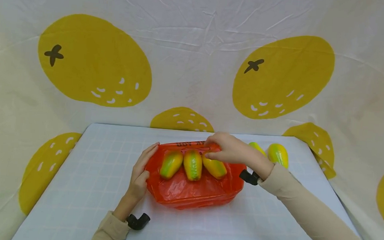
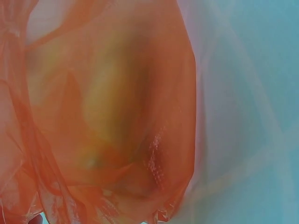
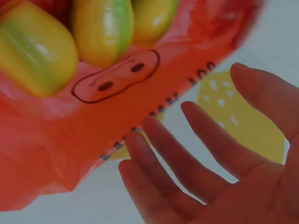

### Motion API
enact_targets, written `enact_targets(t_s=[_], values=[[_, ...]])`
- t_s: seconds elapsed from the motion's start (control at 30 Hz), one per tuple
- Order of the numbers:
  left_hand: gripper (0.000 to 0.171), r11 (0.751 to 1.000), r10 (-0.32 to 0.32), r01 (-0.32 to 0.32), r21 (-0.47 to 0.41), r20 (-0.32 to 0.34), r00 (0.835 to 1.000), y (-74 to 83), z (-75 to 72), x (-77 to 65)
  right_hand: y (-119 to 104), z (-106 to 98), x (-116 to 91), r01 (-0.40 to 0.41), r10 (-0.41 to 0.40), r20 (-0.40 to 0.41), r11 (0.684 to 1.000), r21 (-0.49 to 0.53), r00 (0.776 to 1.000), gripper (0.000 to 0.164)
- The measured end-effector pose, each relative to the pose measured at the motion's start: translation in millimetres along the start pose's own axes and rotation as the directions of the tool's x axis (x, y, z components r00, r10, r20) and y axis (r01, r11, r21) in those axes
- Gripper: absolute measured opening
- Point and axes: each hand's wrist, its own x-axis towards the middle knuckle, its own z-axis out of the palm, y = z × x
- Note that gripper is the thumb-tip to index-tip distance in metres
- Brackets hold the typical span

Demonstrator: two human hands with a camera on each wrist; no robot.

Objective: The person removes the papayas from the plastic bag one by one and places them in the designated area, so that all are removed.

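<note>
A red plastic bag [image 1: 190, 194] lies with its mouth spread on the table, dark lettering along its far rim. Three yellow-green papaya-like fruits sit in it side by side: a left one [image 1: 171, 165], a middle one [image 1: 193, 166] and a right one [image 1: 216, 169]. My left hand [image 1: 139, 176] grips the bag's left edge, thumb on the near side; in the left wrist view the red film [image 2: 168, 93] mostly hides this hand. Over the bag's far right rim, my right hand [image 1: 226, 148] has spread fingers and nothing in its palm, as the right wrist view shows.
Two more yellow-green fruits, a front one [image 1: 278, 154] and a partly hidden one [image 1: 256, 147], lie at the table's back right, beyond my right forearm. A pale checked cloth covers the table [image 1: 91, 172]. Behind it hangs a fabric backdrop [image 1: 195, 79] with large yellow fruit prints.
</note>
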Motion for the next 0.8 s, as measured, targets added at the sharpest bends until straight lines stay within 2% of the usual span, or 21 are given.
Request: enact_targets(t_s=[0.27,0.37,0.47,0.53,0.67,0.8], values=[[0.083,1.0,0.002,-0.002,0.007,-0.002,1.0,2.0,0.4,-0.4,5,17,17,-0.041,0.046,0.141,0.998,-0.038,0.989,0.036],[0.084,1.0,-0.01,0.01,0.004,0.002,1.0,2.4,0.2,-0.3,4,25,23,-0.053,0.065,0.159,0.996,-0.076,0.985,0.036],[0.085,1.0,-0.017,0.017,0.0,0.006,1.0,1.8,-0.1,0.3,1,32,26,-0.093,0.117,0.165,0.985,-0.143,0.979,0.042],[0.085,1.0,-0.022,0.022,0.001,0.007,1.0,2.1,-0.1,0.5,-1,35,29,-0.136,0.168,0.182,0.975,-0.178,0.969,0.049],[0.084,1.0,-0.026,0.026,0.005,0.009,1.0,3.5,0.2,0.5,-1,44,32,-0.233,0.281,0.231,0.949,-0.214,0.931,0.063],[0.084,1.0,-0.016,0.016,0.007,0.005,1.0,3.1,0.5,0.4,5,55,34,-0.269,0.33,0.25,0.93,-0.249,0.91,0.074]])
